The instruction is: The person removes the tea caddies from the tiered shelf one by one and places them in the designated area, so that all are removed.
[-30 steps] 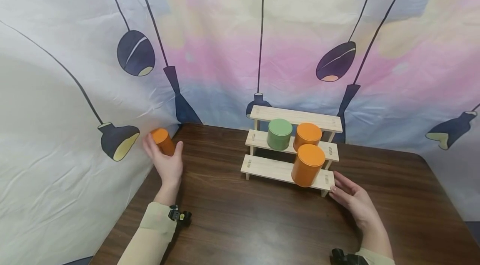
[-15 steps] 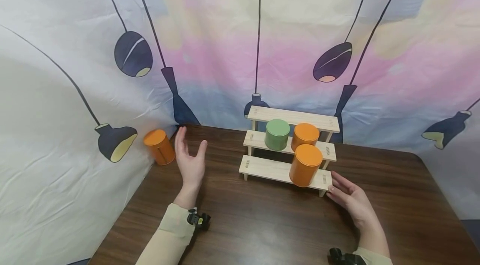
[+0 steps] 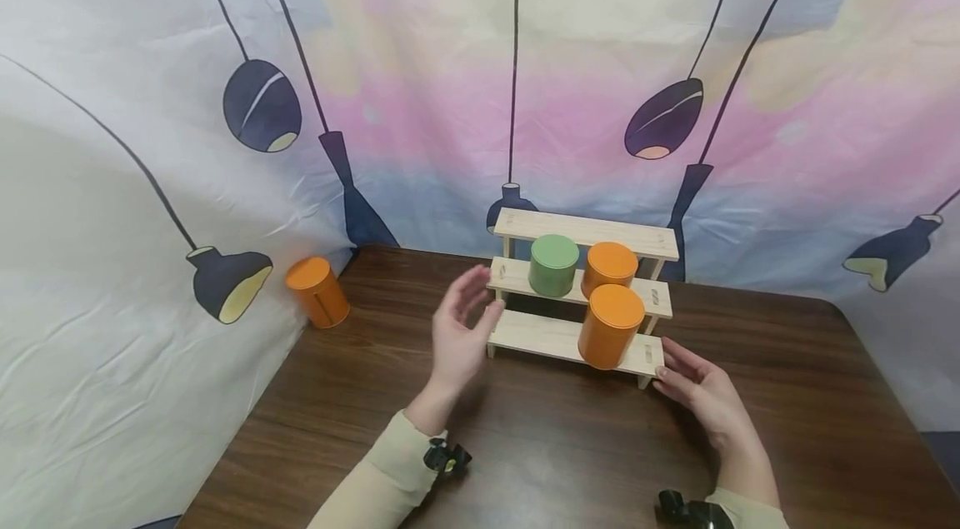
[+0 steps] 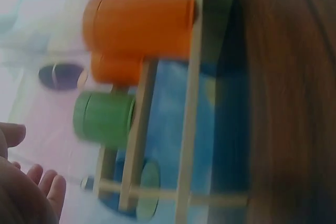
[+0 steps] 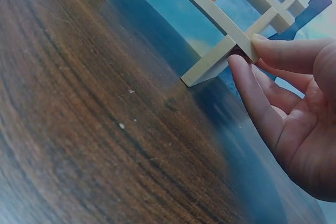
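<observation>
A three-tier wooden display stand [image 3: 536, 333] stands toward the back of the table. My right hand [image 3: 712, 404] pinches the right end of its lowest step; in the right wrist view the thumb lies on top and a finger [image 5: 249, 80] is under the edge. Beside the stand's left end is my left hand [image 3: 459, 337], fingers loosely bent; the left wrist view shows it apart from the wood, holding nothing. On the middle step sit a green tin [image 3: 553, 266] and an orange tin [image 3: 610, 262]. A taller orange tin [image 3: 611, 329] is on the lowest step.
Another orange tin [image 3: 318, 291] stands upright at the table's left edge, close to the hanging cloth [image 3: 150, 346]. The patterned cloth backdrop [image 3: 420, 121] rises directly behind the dark wooden table [image 3: 525, 446].
My left hand has let go of the orange tin at the left edge and moved right to the stand's left end. My right hand keeps its hold on the stand.
</observation>
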### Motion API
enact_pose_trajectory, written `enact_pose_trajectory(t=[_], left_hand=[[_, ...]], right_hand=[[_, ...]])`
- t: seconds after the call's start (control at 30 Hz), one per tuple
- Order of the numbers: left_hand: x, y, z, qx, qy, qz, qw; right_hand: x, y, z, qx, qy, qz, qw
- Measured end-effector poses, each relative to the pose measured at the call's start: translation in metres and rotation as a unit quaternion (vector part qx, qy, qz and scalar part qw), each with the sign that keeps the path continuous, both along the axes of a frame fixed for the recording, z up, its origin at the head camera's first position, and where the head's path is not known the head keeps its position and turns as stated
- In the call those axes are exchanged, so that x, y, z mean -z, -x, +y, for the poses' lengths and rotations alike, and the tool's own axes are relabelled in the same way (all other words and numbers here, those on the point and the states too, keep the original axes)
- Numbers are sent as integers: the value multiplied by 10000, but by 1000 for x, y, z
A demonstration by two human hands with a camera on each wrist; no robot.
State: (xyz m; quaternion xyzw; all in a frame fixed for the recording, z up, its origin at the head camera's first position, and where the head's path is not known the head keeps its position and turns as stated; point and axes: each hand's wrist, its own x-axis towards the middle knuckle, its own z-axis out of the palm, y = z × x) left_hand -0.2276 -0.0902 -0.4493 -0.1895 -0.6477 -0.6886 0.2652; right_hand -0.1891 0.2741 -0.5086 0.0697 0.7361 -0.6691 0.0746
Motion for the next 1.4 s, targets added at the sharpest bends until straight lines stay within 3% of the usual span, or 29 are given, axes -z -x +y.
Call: enact_pose_trajectory(t=[0.13, 0.27, 0.43, 0.83, 1.4], left_hand=[[5, -4, 25, 687, 320, -213, 9969], [8, -8, 45, 1269, 813, -720, 9860], [12, -10, 67, 1680, 1054, -1170, 9731], [23, -7, 100, 1518, 945, -1434, 9734], [30, -3, 113, 1394, 999, -1602, 9721]], right_hand=[[0, 0, 0, 6, 2, -4, 10000], [1, 1, 0, -17, -17, -9, 10000], [1, 2, 0, -33, -12, 33, 10000], [4, 2, -2, -62, -42, -52, 10000], [3, 1, 2, -60, -141, -13, 9999]])
